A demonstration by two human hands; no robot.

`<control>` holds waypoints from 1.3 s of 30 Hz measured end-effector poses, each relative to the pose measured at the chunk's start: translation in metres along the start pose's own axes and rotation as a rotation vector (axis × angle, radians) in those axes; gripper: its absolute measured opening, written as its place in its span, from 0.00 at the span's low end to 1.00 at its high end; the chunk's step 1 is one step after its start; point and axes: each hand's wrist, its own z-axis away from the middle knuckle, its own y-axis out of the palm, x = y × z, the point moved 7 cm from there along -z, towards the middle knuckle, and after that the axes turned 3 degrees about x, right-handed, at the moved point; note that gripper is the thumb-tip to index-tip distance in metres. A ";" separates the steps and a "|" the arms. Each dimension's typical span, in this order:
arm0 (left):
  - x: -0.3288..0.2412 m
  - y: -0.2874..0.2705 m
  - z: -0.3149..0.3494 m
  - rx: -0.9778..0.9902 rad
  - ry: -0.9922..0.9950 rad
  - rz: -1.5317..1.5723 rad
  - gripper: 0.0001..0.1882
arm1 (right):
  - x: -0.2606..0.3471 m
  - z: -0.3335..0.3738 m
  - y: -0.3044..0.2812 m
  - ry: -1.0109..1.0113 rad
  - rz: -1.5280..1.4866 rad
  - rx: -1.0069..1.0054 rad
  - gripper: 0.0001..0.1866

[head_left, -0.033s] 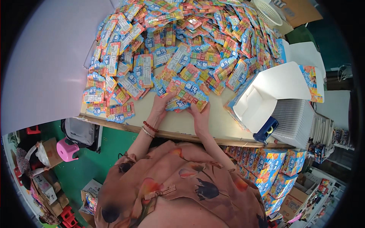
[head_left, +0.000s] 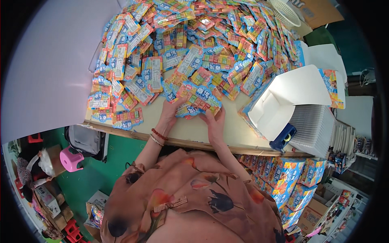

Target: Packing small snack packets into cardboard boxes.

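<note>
Over the front of the table, both of my hands hold a small bunch of candy blister packs (head_left: pixel 199 95), with blue cloud-shaped headers and rows of coloured pieces. My left hand (head_left: pixel 173 109), with a red bead bracelet and a pale bangle on its wrist, grips the left end. At the lower right edge my right hand (head_left: pixel 214 121) has its fingers closed on the same packs. Some fingers are hidden behind them. Beyond, a large heap of similar packs (head_left: pixel 178 58) covers the table, some showing white printed backs.
An open white-lined box (head_left: pixel 279 101) stands to the right, beside a blue tape dispenser (head_left: pixel 283 137) and stacked clear plastic trays (head_left: pixel 310 131). Filled printed boxes (head_left: pixel 287 174) are piled below the table's right side. A pink stool (head_left: pixel 71 159) stands at left; another person (head_left: pixel 32 172) is beyond it.
</note>
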 end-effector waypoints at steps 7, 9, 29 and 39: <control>-0.008 0.004 0.014 0.042 0.071 -0.186 0.24 | 0.022 0.002 -0.004 -0.153 0.212 0.063 0.39; -0.016 0.008 0.017 0.044 0.053 -0.218 0.25 | 0.022 -0.003 -0.001 -0.098 0.251 0.084 0.38; -0.005 -0.019 -0.019 0.027 -0.291 0.058 0.21 | -0.005 -0.020 -0.030 0.303 -0.080 0.152 0.18; -0.003 -0.013 0.005 -0.012 -0.026 -0.110 0.19 | -0.014 0.005 -0.030 0.358 -0.458 -0.246 0.14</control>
